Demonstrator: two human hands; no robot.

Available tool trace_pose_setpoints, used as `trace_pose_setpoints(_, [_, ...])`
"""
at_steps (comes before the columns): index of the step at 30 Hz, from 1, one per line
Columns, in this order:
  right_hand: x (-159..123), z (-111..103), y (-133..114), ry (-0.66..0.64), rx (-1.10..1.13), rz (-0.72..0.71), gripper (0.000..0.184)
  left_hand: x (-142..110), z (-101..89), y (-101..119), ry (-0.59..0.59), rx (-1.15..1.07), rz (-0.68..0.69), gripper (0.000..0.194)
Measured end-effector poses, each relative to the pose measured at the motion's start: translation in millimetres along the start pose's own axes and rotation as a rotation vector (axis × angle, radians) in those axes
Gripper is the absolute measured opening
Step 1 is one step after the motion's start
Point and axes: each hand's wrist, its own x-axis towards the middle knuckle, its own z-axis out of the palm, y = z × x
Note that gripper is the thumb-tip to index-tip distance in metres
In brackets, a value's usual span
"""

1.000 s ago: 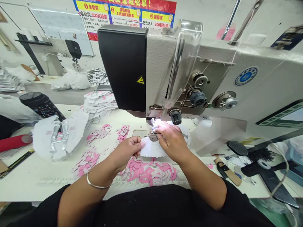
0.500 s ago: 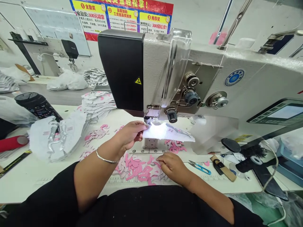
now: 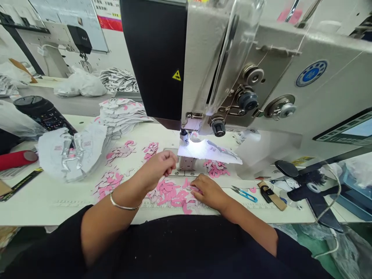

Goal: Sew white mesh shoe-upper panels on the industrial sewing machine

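A white fabric piece (image 3: 219, 153) with a curved notch and a small printed mark lies under the lit needle area of the sewing machine (image 3: 215, 50). Just left of its edge is my left hand (image 3: 159, 166), fingers curled and nothing visible in them. My right hand (image 3: 209, 190) rests at the right side of a heap of pink cut pieces (image 3: 170, 193) in front of the machine. Its fingers are closed on a pink piece there, partly hidden beneath them.
Left of the machine stand stacked white pieces (image 3: 122, 112) and a shoe-upper stack with silver trim (image 3: 71, 155). Smaller pink piles (image 3: 109, 184) lie nearby. Blue thread snips (image 3: 245, 194) sit to the right, near a tan strap (image 3: 272, 195). A black bottle (image 3: 43, 112) is at far left.
The white piece was first held by both hands, then by the left alone. My left hand has now let go and moved slightly off. My right hand has dropped to the pink heap and closed.
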Motion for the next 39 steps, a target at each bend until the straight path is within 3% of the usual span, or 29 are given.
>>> trace_pose_setpoints(4, [3, 4, 1, -0.026, 0.013, 0.045, 0.014, -13, 7.8, -42, -0.067, 0.57, 0.044, 0.014])
trace_pose_setpoints(9, [6, 9, 2, -0.01, 0.032, 0.08, 0.01, -6, 29.8, -70, -0.019, 0.813, 0.09, 0.01])
trace_pose_setpoints(14, [5, 9, 2, 0.04, 0.06, 0.057, 0.01, 0, 37.4, -71, -0.059, 0.99, 0.083, 0.011])
trace_pose_setpoints(20, [13, 0, -12, 0.166, 0.07, 0.071, 0.028, -11, 33.6, -50, -0.142, 1.057, 0.232, 0.011])
trace_pose_setpoints(24, [23, -6, -22, 0.167, 0.13, 0.092, 0.009, -12, 25.3, -41, -0.173, 0.869, 0.276, 0.012])
trace_pose_setpoints(28, [25, -12, -33, 0.126, 0.245, 0.088, 0.011, -17, 18.5, -34, -0.166, 0.336, 0.078, 0.025])
trace_pose_setpoints(32, [26, -23, -47, 0.168, 0.52, 0.158, 0.022, -32, 23.0, -26, -0.038, -0.154, -0.089, 0.038])
trace_pose_setpoints(35, [29, -31, -56, 0.2, 0.586, 0.176, 0.026, -38, 24.9, -18, -0.039, -0.235, -0.117, 0.04])
trace_pose_setpoints(39, [31, -47, -61, 0.228, 0.216, -0.034, 0.027, -32, 8.6, -6, -0.056, -0.092, -0.055, 0.038])
